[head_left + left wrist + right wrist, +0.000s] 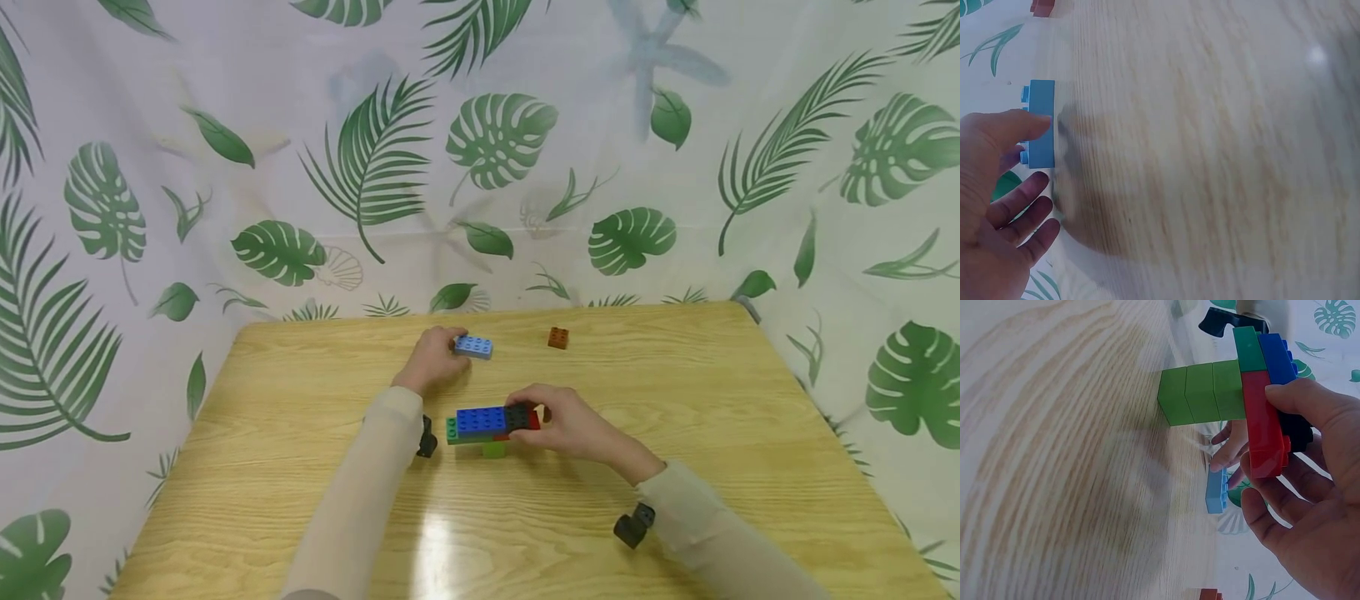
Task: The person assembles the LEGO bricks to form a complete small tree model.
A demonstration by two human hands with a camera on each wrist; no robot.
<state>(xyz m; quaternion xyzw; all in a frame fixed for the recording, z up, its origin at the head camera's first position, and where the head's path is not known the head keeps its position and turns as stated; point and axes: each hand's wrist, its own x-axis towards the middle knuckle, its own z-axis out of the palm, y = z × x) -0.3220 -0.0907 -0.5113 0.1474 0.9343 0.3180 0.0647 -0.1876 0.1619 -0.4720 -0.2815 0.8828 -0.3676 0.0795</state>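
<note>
A light blue building brick (474,347) lies at the far side of the table, its studs up. My left hand (433,360) pinches its left end, thumb (1029,127) along the near face and the index finger mostly hidden behind. The other left fingers are spread apart. Nearer to me stands a T-shaped build: a column of green bricks (1200,394) carries a dark green brick (1249,349) and a red brick (1264,425), with a blue brick (481,421) and a black brick (517,416) on top. My right hand (564,423) grips the build's right end, thumb against the red brick.
A small brown brick (558,337) sits near the back edge, right of the light blue one. The wooden table (247,500) meets a leaf-printed curtain (510,250) at the back and sides. Black wrist-worn devices (634,526) show by both sleeves.
</note>
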